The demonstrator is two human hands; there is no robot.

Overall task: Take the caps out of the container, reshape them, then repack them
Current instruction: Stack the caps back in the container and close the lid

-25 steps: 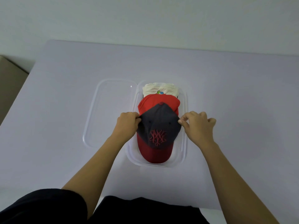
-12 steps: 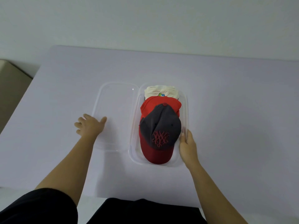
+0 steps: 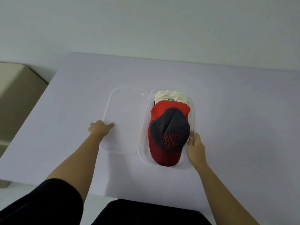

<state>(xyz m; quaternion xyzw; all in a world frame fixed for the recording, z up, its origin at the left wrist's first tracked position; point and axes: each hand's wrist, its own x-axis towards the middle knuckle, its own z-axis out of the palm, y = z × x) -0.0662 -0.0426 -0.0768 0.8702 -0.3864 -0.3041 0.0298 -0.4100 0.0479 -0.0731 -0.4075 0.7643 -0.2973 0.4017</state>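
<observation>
A clear plastic container point(image 3: 194, 111) sits on the table with its hinged clear lid point(image 3: 126, 117) lying open flat to the left. Inside, a dark grey cap point(image 3: 170, 127) with a red brim and red stitched logo lies on top at the front. A bright red cap point(image 3: 162, 108) shows behind it, and a cream cap point(image 3: 168, 95) lies at the far end. My left hand point(image 3: 100, 129) is at the lid's left edge, thumb on the rim. My right hand point(image 3: 194, 146) holds the container's right wall, fingers along the outside.
The pale lilac table point(image 3: 243, 119) runs out on all sides of the container. A beige piece of furniture point(image 3: 17, 95) stands beyond the table's left edge. My dark-clothed lap point(image 3: 138, 213) is below the near edge.
Both hands let go of the grey cap's sides. My left hand moved left to the lid's edge, my right hand dropped to the container's right wall. The caps stayed in place.
</observation>
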